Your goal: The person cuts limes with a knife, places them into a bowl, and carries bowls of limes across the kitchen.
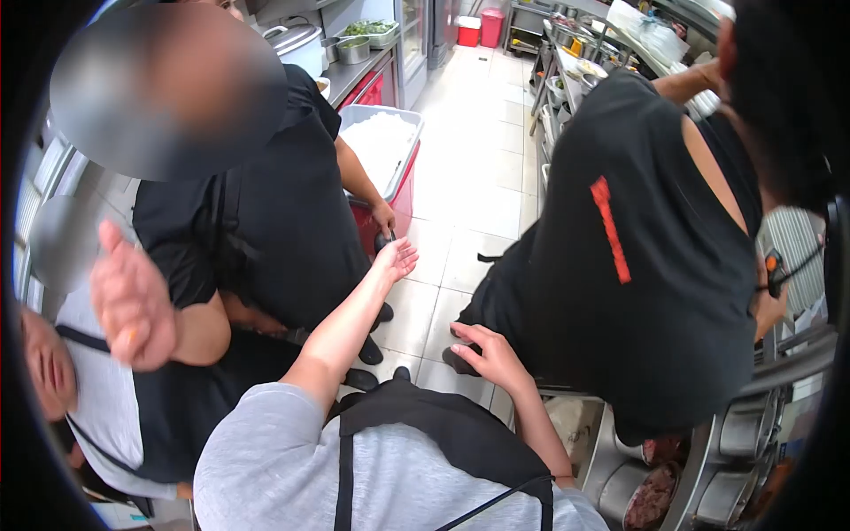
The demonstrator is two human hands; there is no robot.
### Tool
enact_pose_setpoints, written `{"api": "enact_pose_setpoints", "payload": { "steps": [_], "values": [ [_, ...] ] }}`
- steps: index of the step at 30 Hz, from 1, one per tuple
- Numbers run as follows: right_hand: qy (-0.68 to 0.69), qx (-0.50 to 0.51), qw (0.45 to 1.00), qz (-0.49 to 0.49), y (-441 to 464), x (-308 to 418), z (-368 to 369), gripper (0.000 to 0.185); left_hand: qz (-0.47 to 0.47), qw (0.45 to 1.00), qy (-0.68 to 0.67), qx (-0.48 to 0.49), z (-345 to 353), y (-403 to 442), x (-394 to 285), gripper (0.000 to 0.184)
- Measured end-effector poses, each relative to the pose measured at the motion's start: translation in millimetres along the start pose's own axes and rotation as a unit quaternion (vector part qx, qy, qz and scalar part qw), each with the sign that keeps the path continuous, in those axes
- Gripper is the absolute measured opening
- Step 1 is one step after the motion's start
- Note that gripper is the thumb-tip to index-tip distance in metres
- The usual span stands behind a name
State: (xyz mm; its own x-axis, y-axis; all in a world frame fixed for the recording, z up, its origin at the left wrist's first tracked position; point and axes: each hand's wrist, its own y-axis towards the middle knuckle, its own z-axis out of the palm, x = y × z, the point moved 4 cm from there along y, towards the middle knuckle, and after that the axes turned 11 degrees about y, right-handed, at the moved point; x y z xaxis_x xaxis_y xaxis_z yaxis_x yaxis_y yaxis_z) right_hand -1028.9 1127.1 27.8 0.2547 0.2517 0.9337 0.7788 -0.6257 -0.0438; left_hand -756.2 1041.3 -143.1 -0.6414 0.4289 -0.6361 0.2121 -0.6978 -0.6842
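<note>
My left hand (pixel 398 258) is stretched forward, palm turned up and fingers extended, with nothing visible in it. Just beyond it, a co-worker's hand (pixel 384 218) holds a small dark object (pixel 382 240), perhaps a handle; I cannot tell whether my fingers touch it. Low in front of my apron (pixel 443 420), my right hand (pixel 492 354) has its fingers apart and slightly bent, holding nothing. It is close to the dark clothing of the person on the right (pixel 655 301), and contact there is unclear.
People in dark clothing stand close on both sides; another person's hand (pixel 133 301) is raised at left. A grey-rimmed bin (pixel 416 133) of white material stands ahead beside the tiled aisle (pixel 482 168). Metal pots (pixel 624 496) with meat sit at lower right. Shelves (pixel 553 88) line the right.
</note>
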Motion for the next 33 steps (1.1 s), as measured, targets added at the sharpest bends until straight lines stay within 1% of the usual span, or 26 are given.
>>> {"api": "enact_pose_setpoints", "payload": {
  "steps": [2, 3, 5, 6, 8, 9, 10, 11, 12, 14, 16, 18, 20, 21, 23, 24, 27, 28, 30, 32, 33],
  "values": [
    [0.041, -0.048, 0.998, -0.012, 24.9, 4.4, -2.0, 0.036, 0.004, 1.0, 0.017, 0.014, 11.1, 33.7, -26.9, 0.026],
    [0.041, -0.056, 0.998, -0.01, 34.3, 3.0, -3.6, 0.036, 0.013, 0.999, 0.03, 0.029, 20.8, 52.3, -37.7, 0.027],
    [0.084, -0.076, 0.994, -0.008, 48.7, -2.4, -10.8, 0.038, 0.016, 0.998, 0.049, 0.045, 51.1, 83.3, -55.6, 0.028],
    [0.082, -0.088, 0.993, -0.009, 56.0, 0.3, -16.2, 0.038, 0.021, 0.996, 0.062, 0.056, 69.4, 95.1, -67.2, 0.028],
    [0.197, -0.082, 0.976, 0.053, 66.0, -2.3, -27.4, 0.04, 0.022, 0.994, 0.08, 0.069, 108.6, 111.4, -83.0, 0.03],
    [0.224, -0.078, 0.97, 0.051, 74.5, -5.2, -31.1, 0.041, 0.041, 0.991, 0.092, 0.089, 126.5, 116.7, -92.3, 0.031],
    [0.221, -0.083, 0.97, 0.054, 81.0, -10.1, -36.5, 0.041, 0.055, 0.988, 0.101, 0.105, 141.7, 120.4, -93.1, 0.032],
    [0.267, -0.078, 0.959, 0.057, 88.4, -15.1, -41.2, 0.041, 0.053, 0.986, 0.107, 0.121, 156.2, 128.0, -96.5, 0.044],
    [0.312, -0.076, 0.946, 0.053, 98.9, -20.8, -48.1, 0.041, 0.055, 0.985, 0.108, 0.125, 168.7, 133.3, -99.3, 0.044],
    [0.326, -0.078, 0.941, 0.047, 111.2, -34.6, -54.8, 0.041, 0.037, 0.982, 0.126, 0.135, 189.6, 141.2, -101.2, 0.045],
    [0.321, -0.092, 0.941, 0.055, 123.0, -44.7, -64.8, 0.041, 0.041, 0.98, 0.129, 0.148, 202.7, 155.3, -107.4, 0.045],
    [0.325, -0.103, 0.938, 0.056, 130.5, -54.3, -75.5, 0.04, 0.072, 0.984, 0.137, 0.093, 201.1, 178.2, -117.5, 0.036],
    [0.355, -0.128, 0.923, 0.069, 134.6, -56.7, -82.7, 0.039, 0.065, 0.981, 0.162, 0.087, 190.9, 202.2, -124.3, 0.038],
    [0.359, -0.141, 0.92, 0.067, 136.9, -58.2, -85.2, 0.039, 0.06, 0.985, 0.15, 0.057, 182.8, 221.5, -127.3, 0.039],
    [0.37, -0.209, 0.904, 0.054, 142.5, -64.8, -93.6, 0.041, 0.065, 0.986, 0.155, 0.008, 166.5, 268.9, -137.0, 0.04],
    [0.373, -0.224, 0.899, 0.051, 147.8, -68.4, -95.2, 0.041, 0.073, 0.983, 0.17, -0.012, 155.3, 294.9, -142.8, 0.04],
    [0.374, -0.297, 0.876, 0.067, 173.1, -78.9, -106.2, 0.045, 0.094, 0.98, 0.119, -0.128, 118.4, 367.9, -172.1, 0.032],
    [0.373, -0.307, 0.873, 0.068, 184.5, -82.2, -112.6, 0.045, 0.096, 0.978, 0.098, -0.16, 107.4, 391.6, -186.9, 0.029],
    [0.386, -0.358, 0.846, 0.087, 208.3, -93.2, -127.0, 0.044, 0.164, 0.969, 0.094, -0.161, 92.4, 425.1, -232.2, 0.023],
    [0.379, -0.378, 0.839, 0.096, 239.5, -102.7, -148.2, 0.044, 0.195, 0.954, 0.127, -0.189, 72.9, 469.6, -282.0, 0.021],
    [0.39, -0.392, 0.827, 0.103, 256.5, -100.9, -160.8, 0.044, 0.214, 0.952, 0.096, -0.198, 65.9, 481.4, -306.1, 0.022]
  ]
}}
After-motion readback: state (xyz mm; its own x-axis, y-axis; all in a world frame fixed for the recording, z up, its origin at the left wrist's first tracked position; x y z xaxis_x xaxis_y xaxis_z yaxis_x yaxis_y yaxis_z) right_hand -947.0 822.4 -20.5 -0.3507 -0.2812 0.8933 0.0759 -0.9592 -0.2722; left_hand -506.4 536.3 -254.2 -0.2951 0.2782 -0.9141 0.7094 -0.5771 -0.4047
